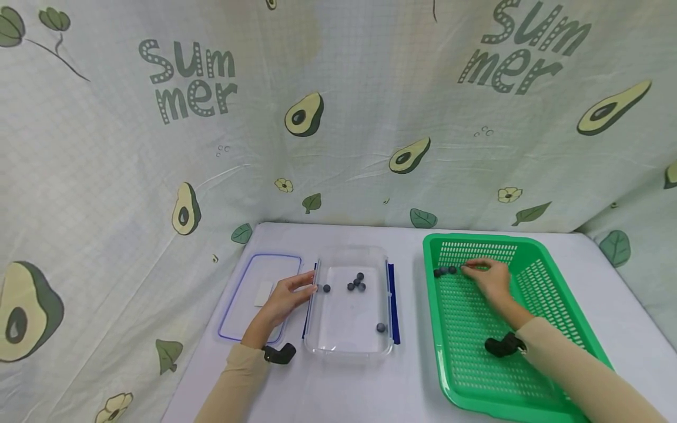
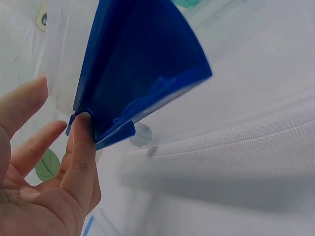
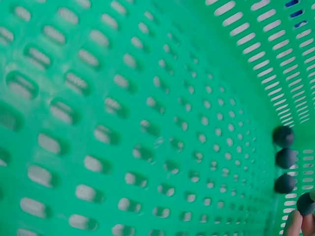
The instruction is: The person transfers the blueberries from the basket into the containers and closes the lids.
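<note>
My left hand (image 1: 285, 299) holds the left edge of a clear plastic container (image 1: 349, 353), its fingers at the blue side flap (image 2: 142, 59) in the left wrist view. Several dark blueberries (image 1: 360, 276) lie inside this container: a cluster near the middle, one by the left wall and one at the lower right. My right hand (image 1: 492, 282) is inside a green basket (image 1: 441, 352), near its far left corner. Between its fingertips it pinches a blueberry (image 3: 305, 204). Three more blueberries (image 3: 285, 158) sit in a row against the basket wall beside it.
A clear lid with a blue rim (image 1: 233, 305) lies flat left of the container, with a white patch (image 1: 263, 294) on it. The container's right blue flap (image 1: 394, 305) is folded outward. A printed cloth (image 1: 359, 70) hangs behind the white table (image 1: 412, 376).
</note>
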A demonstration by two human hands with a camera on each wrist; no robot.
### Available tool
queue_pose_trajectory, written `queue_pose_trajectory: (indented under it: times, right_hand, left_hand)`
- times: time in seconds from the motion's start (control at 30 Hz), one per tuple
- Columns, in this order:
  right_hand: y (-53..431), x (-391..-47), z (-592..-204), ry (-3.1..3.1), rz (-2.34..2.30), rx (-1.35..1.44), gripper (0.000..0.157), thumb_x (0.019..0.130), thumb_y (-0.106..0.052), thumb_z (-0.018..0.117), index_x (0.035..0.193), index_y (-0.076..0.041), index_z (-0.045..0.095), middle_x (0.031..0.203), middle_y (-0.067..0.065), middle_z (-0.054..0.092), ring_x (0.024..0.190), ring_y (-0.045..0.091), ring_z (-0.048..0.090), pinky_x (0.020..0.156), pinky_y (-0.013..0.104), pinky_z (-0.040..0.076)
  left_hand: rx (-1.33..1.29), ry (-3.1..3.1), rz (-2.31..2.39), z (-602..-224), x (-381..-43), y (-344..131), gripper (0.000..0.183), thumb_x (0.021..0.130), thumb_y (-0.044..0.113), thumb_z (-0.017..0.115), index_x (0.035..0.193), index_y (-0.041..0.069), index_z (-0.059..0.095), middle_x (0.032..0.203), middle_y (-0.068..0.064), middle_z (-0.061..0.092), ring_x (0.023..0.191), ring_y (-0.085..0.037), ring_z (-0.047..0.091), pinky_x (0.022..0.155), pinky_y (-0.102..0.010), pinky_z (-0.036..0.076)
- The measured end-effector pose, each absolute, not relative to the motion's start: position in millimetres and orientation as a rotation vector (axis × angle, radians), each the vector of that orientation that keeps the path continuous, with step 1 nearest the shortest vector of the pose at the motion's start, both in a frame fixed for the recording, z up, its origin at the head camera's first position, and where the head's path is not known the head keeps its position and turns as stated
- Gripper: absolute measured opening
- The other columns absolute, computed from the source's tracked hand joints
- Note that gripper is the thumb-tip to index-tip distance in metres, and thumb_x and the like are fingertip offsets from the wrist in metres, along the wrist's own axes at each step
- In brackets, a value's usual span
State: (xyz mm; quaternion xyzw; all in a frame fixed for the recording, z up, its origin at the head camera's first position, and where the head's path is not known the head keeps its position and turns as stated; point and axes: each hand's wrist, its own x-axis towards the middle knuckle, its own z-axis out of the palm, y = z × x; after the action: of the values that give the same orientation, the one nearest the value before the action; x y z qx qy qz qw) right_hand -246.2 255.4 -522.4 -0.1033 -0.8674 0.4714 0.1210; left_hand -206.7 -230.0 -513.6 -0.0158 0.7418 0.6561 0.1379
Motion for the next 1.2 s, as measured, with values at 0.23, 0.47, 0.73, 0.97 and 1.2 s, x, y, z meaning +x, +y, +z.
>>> queue_pose_trajectory:
  times: [0.23, 0.47, 0.73, 0.97, 1.2]
  right_hand:
    - [253, -245, -507, -2.46, 1.497, -0.32, 0.028, 0.084, -0.01, 0.08, 0.105, 0.007, 0.072, 0.085, -0.009, 0.071, 0.07, -0.011, 0.056, 0.058, 0.012, 0.049]
    - [246, -243, -482, -2.376, 1.637, -0.311, 0.032, 0.085, -0.012, 0.08, 0.107, 0.009, 0.07, 0.078, -0.026, 0.062, 0.07, -0.008, 0.062, 0.062, 0.011, 0.051]
    - [239, -233, -462, -2.374, 1.733, -0.206, 0.038, 0.087, -0.012, 0.079, 0.113, 0.012, 0.067, 0.086, -0.021, 0.066, 0.076, -0.005, 0.064, 0.071, 0.009, 0.05]
    - [232, -226, -450, -2.37, 1.81, -0.095, 0.038, 0.088, -0.011, 0.078, 0.114, 0.014, 0.066, 0.09, -0.016, 0.069, 0.081, -0.003, 0.066, 0.073, 0.012, 0.052]
    - [222, -217, -437, -2.485, 1.831, 0.012, 0.037, 0.09, -0.017, 0.076, 0.111, 0.012, 0.067, 0.099, -0.012, 0.067, 0.089, -0.002, 0.065, 0.079, 0.013, 0.05]
  left_hand:
    - [-0.055, 2.152, 1.896, -511, -206, -228, 0.055, 0.091, 0.019, 0.076, 0.142, 0.01, 0.057, 0.138, -0.014, 0.055, 0.127, -0.029, 0.053, 0.101, -0.033, 0.049]
    - [-0.048, 2.159, 1.897, -509, -205, -228, 0.055, 0.09, 0.018, 0.076, 0.141, 0.01, 0.057, 0.139, -0.013, 0.056, 0.126, -0.027, 0.054, 0.102, -0.032, 0.049]
    - [-0.049, 2.148, 1.905, -512, -204, -230, 0.055, 0.09, 0.019, 0.077, 0.141, 0.01, 0.057, 0.138, -0.012, 0.056, 0.125, -0.025, 0.055, 0.101, -0.032, 0.05]
    - [-0.032, 2.149, 1.894, -512, -205, -229, 0.056, 0.091, 0.018, 0.075, 0.142, 0.008, 0.055, 0.14, -0.017, 0.054, 0.125, -0.026, 0.054, 0.101, -0.031, 0.049]
    - [-0.043, 2.159, 1.898, -511, -204, -230, 0.056, 0.09, 0.019, 0.077, 0.141, 0.01, 0.058, 0.137, -0.014, 0.057, 0.123, -0.026, 0.056, 0.1, -0.032, 0.05]
